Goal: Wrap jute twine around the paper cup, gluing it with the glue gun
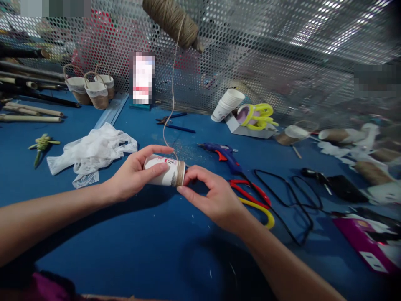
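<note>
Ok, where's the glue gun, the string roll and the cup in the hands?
Glue gun (227, 154): head view, on its body.
String roll (170, 21): head view, on its wound string.
Held cup (163, 178): head view, on its white wall.

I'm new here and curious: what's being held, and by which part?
A paper cup: the left hand around its side, the right hand at its twine-wrapped end.

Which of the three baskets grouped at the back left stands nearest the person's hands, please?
The middle basket: it stands forward of the left basket and the right basket, partly hiding both.
</note>
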Available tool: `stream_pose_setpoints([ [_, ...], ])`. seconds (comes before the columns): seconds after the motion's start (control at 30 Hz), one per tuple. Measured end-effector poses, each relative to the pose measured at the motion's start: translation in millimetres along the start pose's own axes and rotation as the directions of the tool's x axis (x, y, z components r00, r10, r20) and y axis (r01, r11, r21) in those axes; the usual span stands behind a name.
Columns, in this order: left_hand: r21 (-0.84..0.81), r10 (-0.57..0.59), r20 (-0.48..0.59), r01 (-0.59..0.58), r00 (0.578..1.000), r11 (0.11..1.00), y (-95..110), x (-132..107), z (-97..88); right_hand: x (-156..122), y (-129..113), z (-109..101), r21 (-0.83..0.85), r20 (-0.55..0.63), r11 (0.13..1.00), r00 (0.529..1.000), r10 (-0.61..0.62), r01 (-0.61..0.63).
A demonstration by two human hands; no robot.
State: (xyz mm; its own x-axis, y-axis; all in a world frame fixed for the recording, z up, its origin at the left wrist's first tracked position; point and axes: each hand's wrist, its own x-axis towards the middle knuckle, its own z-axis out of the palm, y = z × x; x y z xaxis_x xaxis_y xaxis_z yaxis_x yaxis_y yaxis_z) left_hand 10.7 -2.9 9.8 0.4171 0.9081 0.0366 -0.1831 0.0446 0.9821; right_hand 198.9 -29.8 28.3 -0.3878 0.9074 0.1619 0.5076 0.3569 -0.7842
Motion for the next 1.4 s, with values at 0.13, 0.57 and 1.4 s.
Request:
stream_pose_setpoints([
  [0.13, 0.140, 0.099, 0.012, -0.099, 0.995, 0.985, -2.2, -5.8, 1.6, -1.6, -0.4, 1.3, 0.063, -0.009, 0.993, 0.995, 0.104, -0.103],
  [0.57, 0.398, 0.237, 0.185, -0.293, 0.954, 0.869, -2.3, -12.0, 3.9, 2.3, 6.2, 2.0, 0.205, -0.068, 0.956, 0.971, 0.228, -0.210],
  [1.4, 0.648, 0.051, 0.263, -0.216, 0.963, 0.731, -7.2, -14.4, 1.7, 7.7, 10.3, -3.0, 0.238, -0.048, 0.950, 0.975, 0.218, -0.201],
])
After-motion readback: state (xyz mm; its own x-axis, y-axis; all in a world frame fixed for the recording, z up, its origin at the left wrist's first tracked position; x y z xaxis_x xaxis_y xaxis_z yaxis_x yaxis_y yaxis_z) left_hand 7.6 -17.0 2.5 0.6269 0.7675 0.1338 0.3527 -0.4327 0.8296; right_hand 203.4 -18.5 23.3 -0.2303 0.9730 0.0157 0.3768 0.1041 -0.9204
